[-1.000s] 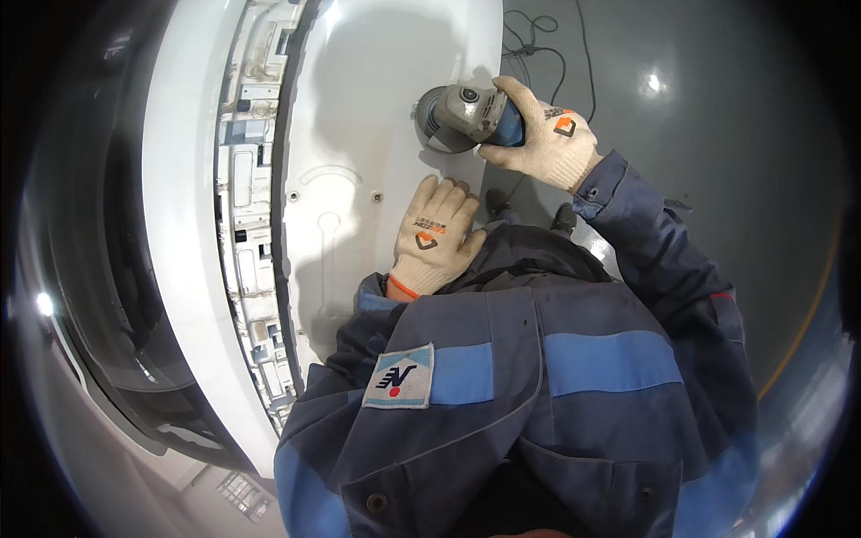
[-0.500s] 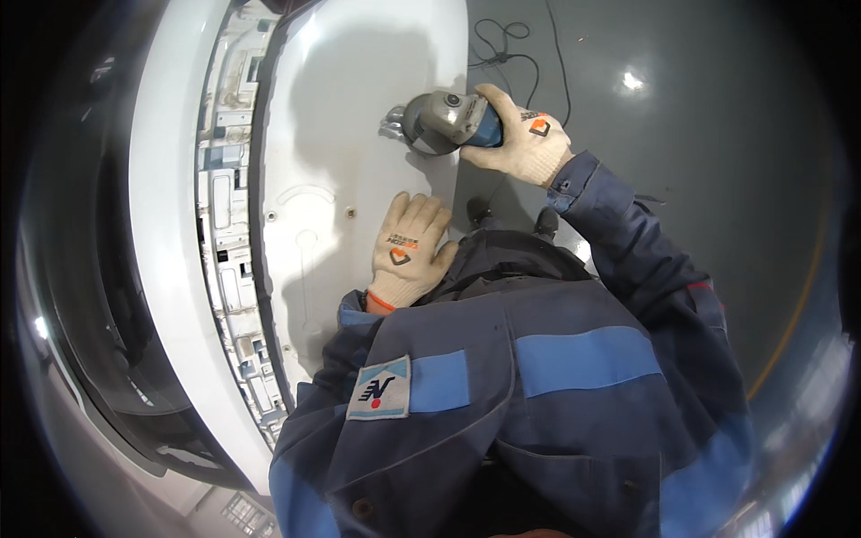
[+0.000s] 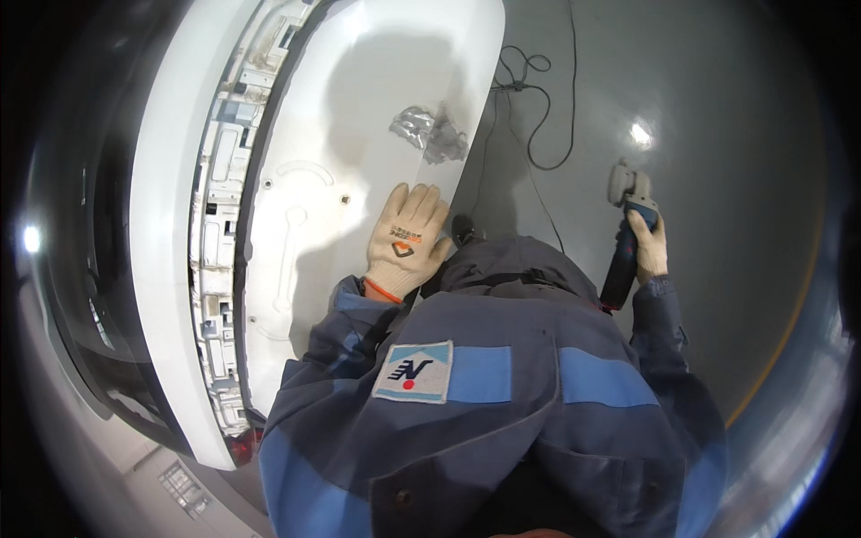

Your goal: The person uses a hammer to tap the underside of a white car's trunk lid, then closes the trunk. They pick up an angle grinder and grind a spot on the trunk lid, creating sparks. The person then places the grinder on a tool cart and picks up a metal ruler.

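Note:
My left hand point(image 3: 405, 235), in a cream work glove, rests on the white car body panel point(image 3: 296, 148) with its fingers stretched out and empty. Beyond those fingertips, near the panel's edge, lies a ground grey patch point(image 3: 435, 134) with shiny bare metal. Out to the right, clear of the panel, my gloved right hand point(image 3: 651, 244) is closed around the body of a blue and black angle grinder point(image 3: 619, 260). The grinder's head and disc point away from me; the disc looks blurred.
A dark looped cable point(image 3: 547, 161) lies on the grey floor point(image 3: 708, 134) past the panel. Left of the panel runs a channel of white metal structure point(image 3: 220, 161), then a white body edge point(image 3: 170, 161) and dark glass point(image 3: 99, 224). One dark shoe point(image 3: 463, 229) shows beside the panel.
My right hand has carried the angle grinder off the panel to the right and nearer my body, uncovering the ground patch. My left hand stays flat on the panel.

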A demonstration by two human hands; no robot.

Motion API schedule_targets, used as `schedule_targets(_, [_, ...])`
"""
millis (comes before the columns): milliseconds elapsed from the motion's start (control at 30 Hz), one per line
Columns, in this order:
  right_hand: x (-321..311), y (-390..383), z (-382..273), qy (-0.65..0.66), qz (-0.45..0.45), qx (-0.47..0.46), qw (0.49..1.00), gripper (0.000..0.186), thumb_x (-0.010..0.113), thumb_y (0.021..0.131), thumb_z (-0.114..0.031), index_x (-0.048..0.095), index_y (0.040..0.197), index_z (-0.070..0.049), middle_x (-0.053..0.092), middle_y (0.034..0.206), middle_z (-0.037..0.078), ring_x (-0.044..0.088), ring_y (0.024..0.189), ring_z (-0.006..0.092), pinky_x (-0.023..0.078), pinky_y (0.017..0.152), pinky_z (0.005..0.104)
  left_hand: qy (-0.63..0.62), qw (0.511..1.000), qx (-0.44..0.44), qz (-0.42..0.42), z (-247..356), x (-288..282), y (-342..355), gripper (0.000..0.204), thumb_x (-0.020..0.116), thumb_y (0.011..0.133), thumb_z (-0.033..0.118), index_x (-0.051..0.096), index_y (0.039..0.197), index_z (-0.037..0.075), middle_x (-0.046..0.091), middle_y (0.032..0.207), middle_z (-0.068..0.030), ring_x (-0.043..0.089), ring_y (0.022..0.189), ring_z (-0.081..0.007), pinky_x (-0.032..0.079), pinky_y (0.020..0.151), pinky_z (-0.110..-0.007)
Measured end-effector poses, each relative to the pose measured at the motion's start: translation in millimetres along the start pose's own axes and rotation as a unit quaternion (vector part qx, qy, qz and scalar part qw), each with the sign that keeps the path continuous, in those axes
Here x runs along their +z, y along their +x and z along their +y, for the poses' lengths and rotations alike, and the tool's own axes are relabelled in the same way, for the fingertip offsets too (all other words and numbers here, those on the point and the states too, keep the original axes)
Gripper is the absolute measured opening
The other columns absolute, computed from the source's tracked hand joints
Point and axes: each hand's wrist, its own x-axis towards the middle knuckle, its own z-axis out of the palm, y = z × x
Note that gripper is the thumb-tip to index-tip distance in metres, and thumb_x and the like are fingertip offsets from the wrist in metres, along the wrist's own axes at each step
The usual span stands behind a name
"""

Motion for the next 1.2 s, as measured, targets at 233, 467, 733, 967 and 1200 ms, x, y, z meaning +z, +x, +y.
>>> schedule_targets(233, [-28.6,57.0,15.7,0.046,0.001,-0.011,0.999,0.056,0.080,0.101,-0.034,0.055,0.139,-0.001,0.072,0.102,0.013,0.074,0.081,0.0240,0.064,0.072,0.0400,0.069,0.997,-0.042,-0.004,18.5,41.9,30.1,0.072,0.086,0.078,0.025,0.063,0.140,-0.002,0.060,0.149,-0.0207,0.053,0.144,-0.0372,0.033,0.130,-0.055])
schedule_targets(467, [-3.7,151.8,-1.5,0.078,-0.058,-0.041,0.994,0.055,0.071,0.106,-0.039,0.056,0.140,0.001,0.074,0.107,0.016,0.075,0.085,0.0260,0.065,0.077,0.0419,0.054,0.997,-0.033,0.035,18.2,80.9,68.3,0.070,0.085,0.079,0.025,0.064,0.137,-0.006,0.063,0.145,-0.0257,0.058,0.138,-0.0417,0.040,0.125,-0.053])
schedule_targets(733, [1.5,270.1,-42.3,0.051,-0.135,-0.002,0.990,0.059,0.067,0.108,-0.043,0.058,0.141,0.005,0.074,0.112,0.018,0.074,0.092,0.0271,0.064,0.086,0.0440,0.071,0.986,-0.126,0.082,29.1,111.1,121.6,0.055,0.081,0.075,0.025,0.072,0.125,0.003,0.070,0.137,-0.0141,0.067,0.127,-0.0303,0.049,0.116,-0.043])
schedule_targets(967, [29.3,376.9,-57.9,0.075,-0.201,0.057,0.975,0.060,0.068,0.108,-0.046,0.060,0.142,0.003,0.073,0.114,0.016,0.074,0.095,0.0254,0.063,0.088,0.0423,0.216,0.946,-0.210,0.119,50.9,124.9,164.4,0.033,0.070,0.084,0.022,0.076,0.114,0.011,0.072,0.126,-0.0016,0.069,0.114,-0.0154,0.052,0.106,-0.035])
schedule_targets(1200, [34.9,489.6,-60.6,0.012,-0.288,0.082,0.954,0.058,0.069,0.107,-0.049,0.063,0.142,-0.003,0.075,0.110,0.013,0.075,0.092,0.0239,0.064,0.081,0.0393,0.226,0.891,-0.344,0.193,104.8,141.5,199.8,0.044,0.080,0.074,0.031,0.072,0.114,0.017,0.068,0.116,0.0006,0.066,0.106,-0.0170,0.049,0.091,-0.036])
